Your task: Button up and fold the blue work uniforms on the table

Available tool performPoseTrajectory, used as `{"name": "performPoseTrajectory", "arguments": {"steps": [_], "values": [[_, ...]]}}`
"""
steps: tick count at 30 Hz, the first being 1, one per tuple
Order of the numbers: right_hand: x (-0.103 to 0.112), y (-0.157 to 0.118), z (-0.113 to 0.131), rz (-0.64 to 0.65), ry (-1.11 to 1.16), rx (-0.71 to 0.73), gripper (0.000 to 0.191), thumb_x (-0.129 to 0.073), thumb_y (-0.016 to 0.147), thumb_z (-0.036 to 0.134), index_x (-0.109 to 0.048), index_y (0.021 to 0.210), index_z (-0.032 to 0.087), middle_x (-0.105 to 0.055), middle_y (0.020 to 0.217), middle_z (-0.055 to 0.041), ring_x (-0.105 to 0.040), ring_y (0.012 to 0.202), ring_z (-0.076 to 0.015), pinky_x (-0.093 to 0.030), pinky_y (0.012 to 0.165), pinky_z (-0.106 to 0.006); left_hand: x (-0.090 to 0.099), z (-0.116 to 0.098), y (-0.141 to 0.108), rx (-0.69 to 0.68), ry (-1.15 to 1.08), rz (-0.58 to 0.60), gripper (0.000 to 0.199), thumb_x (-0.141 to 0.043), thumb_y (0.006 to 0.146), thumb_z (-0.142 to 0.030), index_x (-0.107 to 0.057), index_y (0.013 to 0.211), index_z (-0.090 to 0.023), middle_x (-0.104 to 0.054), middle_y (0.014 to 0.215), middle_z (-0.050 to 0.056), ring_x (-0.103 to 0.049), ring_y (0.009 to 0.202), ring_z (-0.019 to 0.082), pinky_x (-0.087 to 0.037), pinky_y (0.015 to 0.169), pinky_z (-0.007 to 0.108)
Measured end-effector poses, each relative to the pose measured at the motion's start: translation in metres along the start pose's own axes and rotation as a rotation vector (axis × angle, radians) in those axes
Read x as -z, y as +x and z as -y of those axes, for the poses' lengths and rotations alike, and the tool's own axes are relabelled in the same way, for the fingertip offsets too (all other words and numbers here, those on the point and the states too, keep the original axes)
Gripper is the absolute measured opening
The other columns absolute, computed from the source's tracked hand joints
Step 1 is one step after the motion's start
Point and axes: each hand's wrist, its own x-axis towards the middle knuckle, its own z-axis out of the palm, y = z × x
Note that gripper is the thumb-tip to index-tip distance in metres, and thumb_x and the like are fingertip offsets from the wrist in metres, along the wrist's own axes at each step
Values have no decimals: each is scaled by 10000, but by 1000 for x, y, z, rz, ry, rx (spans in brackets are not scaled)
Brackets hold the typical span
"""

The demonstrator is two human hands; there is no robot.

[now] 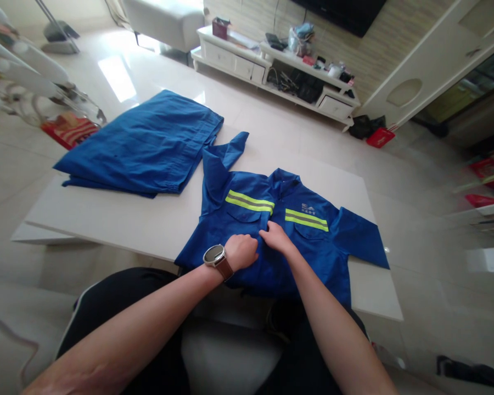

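Observation:
A blue work jacket point(313, 258) with yellow-and-grey reflective strips lies front up on the white table, its collar pointing away from me and its lower edge hanging over the near side. My left hand point(241, 252), below a wristwatch, is closed at the jacket's middle; what its fingers hold is hidden. My right hand point(275, 238) pinches the front opening edge just below the chest strips. The jacket's right-side sleeve is spread outward, while the left-side one is bent up and back.
Folded blue trousers point(148, 148) lie on the left of the white table point(107, 219). Beyond stand a white TV cabinet point(234, 63) with assorted items and a pale sofa seat point(164, 24). A red item point(381, 137) sits on the floor at right.

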Motion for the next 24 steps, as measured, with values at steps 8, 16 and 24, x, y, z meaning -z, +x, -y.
{"name": "performPoseTrajectory", "arguments": {"steps": [8,16,24], "values": [[-1,2,-14,-108,410,-139,430,-615,739,295,-477,1139,216,-592,764,53,-581,696,-177,-458,644,-269,6,0,-1,9,-21,11,321,-545,945,-346,-792,993,-146,-774,1019,182,-748,1016,323,-584,859,403],[28,-13,-8,-304,-277,33,368,-484,961,372,-635,1278,264,-611,1351,-111,-538,1242,-301,-437,1006,-431,1,3,6,-69,-26,-48,292,-527,954,-292,-762,1081,-177,-769,1043,147,-732,1029,290,-564,904,390],[25,-16,-12,-211,-445,4,426,-500,978,372,-612,1353,205,-575,1436,-139,-502,1286,-320,-445,1035,-452,-17,9,9,-150,-50,-57,627,-613,911,-225,-498,1519,-329,-411,1663,80,-363,1524,354,-442,1148,597]]}}
